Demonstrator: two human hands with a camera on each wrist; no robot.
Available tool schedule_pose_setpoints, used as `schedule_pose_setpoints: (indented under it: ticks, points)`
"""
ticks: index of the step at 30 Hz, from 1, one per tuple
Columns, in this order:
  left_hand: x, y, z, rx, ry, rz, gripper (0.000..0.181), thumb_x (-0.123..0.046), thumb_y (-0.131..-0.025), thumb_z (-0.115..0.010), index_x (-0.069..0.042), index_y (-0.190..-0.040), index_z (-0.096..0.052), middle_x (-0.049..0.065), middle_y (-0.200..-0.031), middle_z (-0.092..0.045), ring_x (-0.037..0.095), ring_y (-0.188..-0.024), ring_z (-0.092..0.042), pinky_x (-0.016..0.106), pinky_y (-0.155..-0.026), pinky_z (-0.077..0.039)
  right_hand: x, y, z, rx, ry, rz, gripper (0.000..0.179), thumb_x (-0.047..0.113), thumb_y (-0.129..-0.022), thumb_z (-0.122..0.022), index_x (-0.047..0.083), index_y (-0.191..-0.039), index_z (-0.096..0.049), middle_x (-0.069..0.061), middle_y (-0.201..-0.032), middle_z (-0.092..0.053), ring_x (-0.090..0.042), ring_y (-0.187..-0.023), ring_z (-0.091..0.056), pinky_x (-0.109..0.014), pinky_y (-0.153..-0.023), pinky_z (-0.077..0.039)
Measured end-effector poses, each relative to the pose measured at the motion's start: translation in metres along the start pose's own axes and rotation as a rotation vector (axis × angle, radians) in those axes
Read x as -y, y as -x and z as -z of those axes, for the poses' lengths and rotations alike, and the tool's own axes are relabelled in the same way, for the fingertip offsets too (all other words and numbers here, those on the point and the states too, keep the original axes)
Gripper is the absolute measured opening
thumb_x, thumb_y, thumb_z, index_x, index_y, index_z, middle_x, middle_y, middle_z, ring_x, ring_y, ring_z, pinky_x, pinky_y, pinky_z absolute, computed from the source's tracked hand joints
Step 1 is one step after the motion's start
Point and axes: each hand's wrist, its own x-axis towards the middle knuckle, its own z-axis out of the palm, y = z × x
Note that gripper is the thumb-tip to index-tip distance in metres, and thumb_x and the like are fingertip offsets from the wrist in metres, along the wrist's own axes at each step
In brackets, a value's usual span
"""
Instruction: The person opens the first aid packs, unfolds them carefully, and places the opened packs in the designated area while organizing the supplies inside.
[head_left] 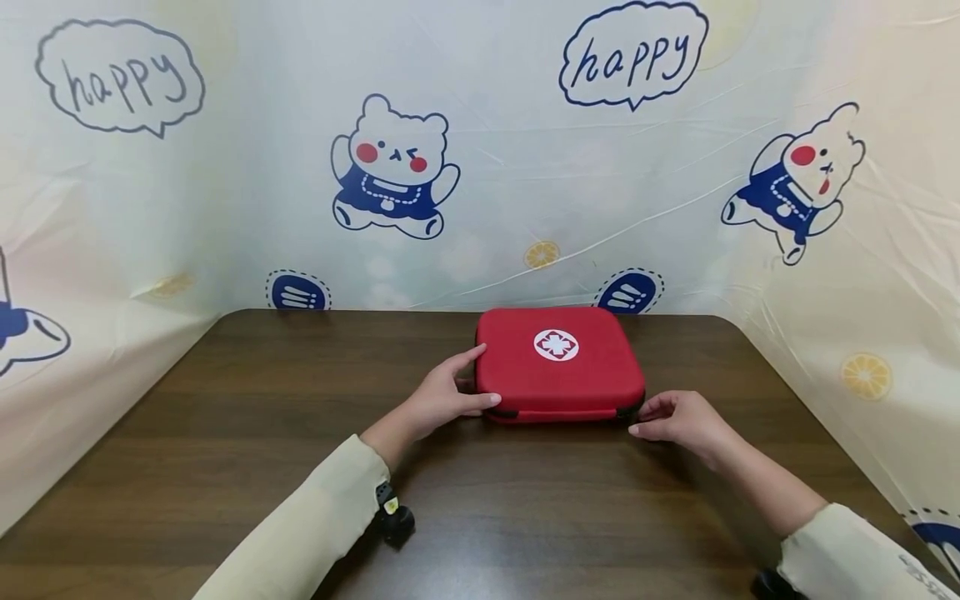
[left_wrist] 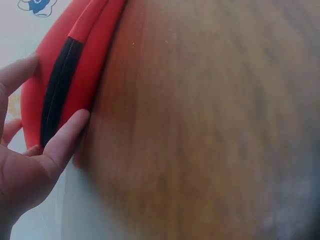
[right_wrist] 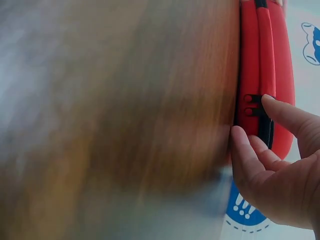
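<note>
A red first-aid case [head_left: 558, 362] with a white round emblem lies flat and closed on the table. My left hand [head_left: 442, 392] holds its left front corner, thumb on the front and fingers along the left side. In the left wrist view, the thumb and fingers [left_wrist: 17, 75] straddle the black zipper strip [left_wrist: 61, 92]. By the right front corner is my right hand [head_left: 686, 423], its fingers lightly bent. Two zipper pulls [right_wrist: 252, 111] with red ends hang side by side there; the thumb tip is right at them, and the other fingertips are around the corner, apart from the thumb.
The brown wooden table [head_left: 300, 467] ends a little behind the case. A pale curtain [head_left: 495, 192] printed with bears and the word happy hangs along the back and sides. A black wrist camera [head_left: 396, 523] sits under the left sleeve.
</note>
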Motion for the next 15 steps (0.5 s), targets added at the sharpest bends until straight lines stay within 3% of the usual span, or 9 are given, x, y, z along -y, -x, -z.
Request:
schedule_pose_setpoints:
  ticks: [7, 15]
  points:
    - [-0.001, -0.003, -0.001, 0.010, 0.112, 0.018, 0.075, -0.024, -0.083, -0.079, -0.031, -0.148, -0.042, 0.011, -0.145, -0.040, 0.035, -0.118, -0.053, 0.043, -0.078, -0.058, 0.000, -0.003, -0.006, -0.016, 0.044, 0.003, 0.033, 0.020, -0.078, -0.082, -0.002, -0.101, -0.074, -0.010, -0.098, -0.070, -0.024, -0.091, -0.056, -0.033, -0.071, -0.049]
    - [-0.001, -0.004, -0.004, -0.003, 0.125, 0.009, 0.070, -0.020, -0.084, -0.078, -0.028, -0.146, -0.045, 0.010, -0.143, -0.042, 0.035, -0.115, -0.054, 0.045, -0.077, -0.058, -0.001, -0.006, -0.017, -0.056, 0.044, -0.017, 0.027, 0.023, -0.076, -0.084, 0.002, -0.092, -0.078, -0.007, -0.090, -0.071, -0.023, -0.086, -0.056, -0.032, -0.068, -0.047]
